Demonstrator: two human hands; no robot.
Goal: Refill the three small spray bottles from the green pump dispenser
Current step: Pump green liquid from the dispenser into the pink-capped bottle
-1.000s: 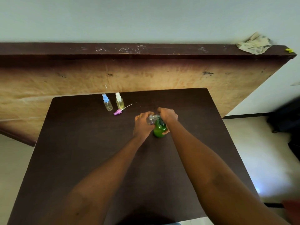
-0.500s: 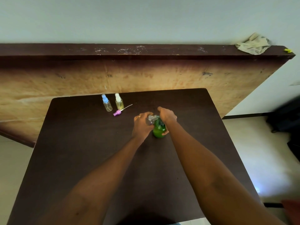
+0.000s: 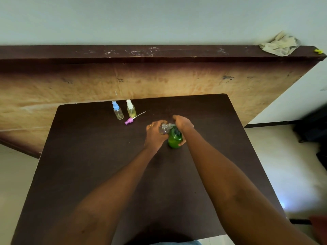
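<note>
The green pump dispenser [image 3: 174,140] stands on the dark table [image 3: 88,165], right of centre. My right hand [image 3: 183,125] lies over its pump head, thumb against the green body. My left hand [image 3: 155,134] grips a small clear spray bottle [image 3: 164,128], uncapped, held tilted at the pump's nozzle. Two other small spray bottles stand at the back left: one with a blue cap [image 3: 117,110] and one with a white cap [image 3: 131,109]. A purple spray head [image 3: 131,119] with its tube lies on the table beside them.
A large wooden board [image 3: 159,82] leans behind the table's far edge. A crumpled cloth [image 3: 280,44] sits on its top right corner. Pale floor shows on both sides of the table, and dark objects [image 3: 313,126] stand at the far right.
Both hands stay at the green dispenser with the clear bottle. The view has shifted only slightly.
</note>
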